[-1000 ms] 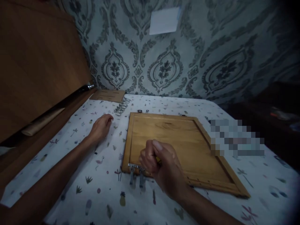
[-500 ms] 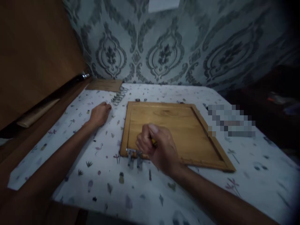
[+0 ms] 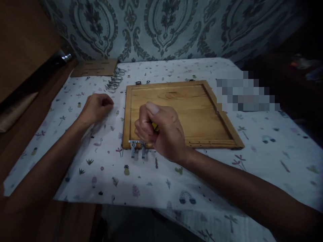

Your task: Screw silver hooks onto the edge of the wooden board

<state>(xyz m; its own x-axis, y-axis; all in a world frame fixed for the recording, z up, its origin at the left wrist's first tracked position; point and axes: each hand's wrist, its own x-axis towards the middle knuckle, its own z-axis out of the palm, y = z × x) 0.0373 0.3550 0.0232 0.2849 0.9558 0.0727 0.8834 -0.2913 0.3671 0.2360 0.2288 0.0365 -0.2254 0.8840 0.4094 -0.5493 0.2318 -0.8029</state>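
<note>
My right hand (image 3: 165,131) is closed in a fist over the near left part of a framed wooden board (image 3: 186,101). A bit of a yellow-and-black handle (image 3: 155,126) shows in that fist; the rest of it is hidden. Two small metal clips (image 3: 133,149) sit at the board's near left edge, just left of and below this hand, their arms sticking out toward me. My left hand (image 3: 96,107) rests on the cloth left of the board, its fingers curled and thumb near the fingertips. What it holds, if anything, cannot be made out.
A row of several metal clips (image 3: 114,80) lies beyond my left hand, beside a flat piece of cardboard (image 3: 94,67). A blurred-out object (image 3: 247,94) lies right of the board. Patterned cloth (image 3: 141,188) covers the table; a wooden cabinet (image 3: 25,43) stands at the left.
The view has tilted downward, so things sit higher in the picture. My right fist stays over the board by the clips. My left hand has turned a little, its fingers still curled.
</note>
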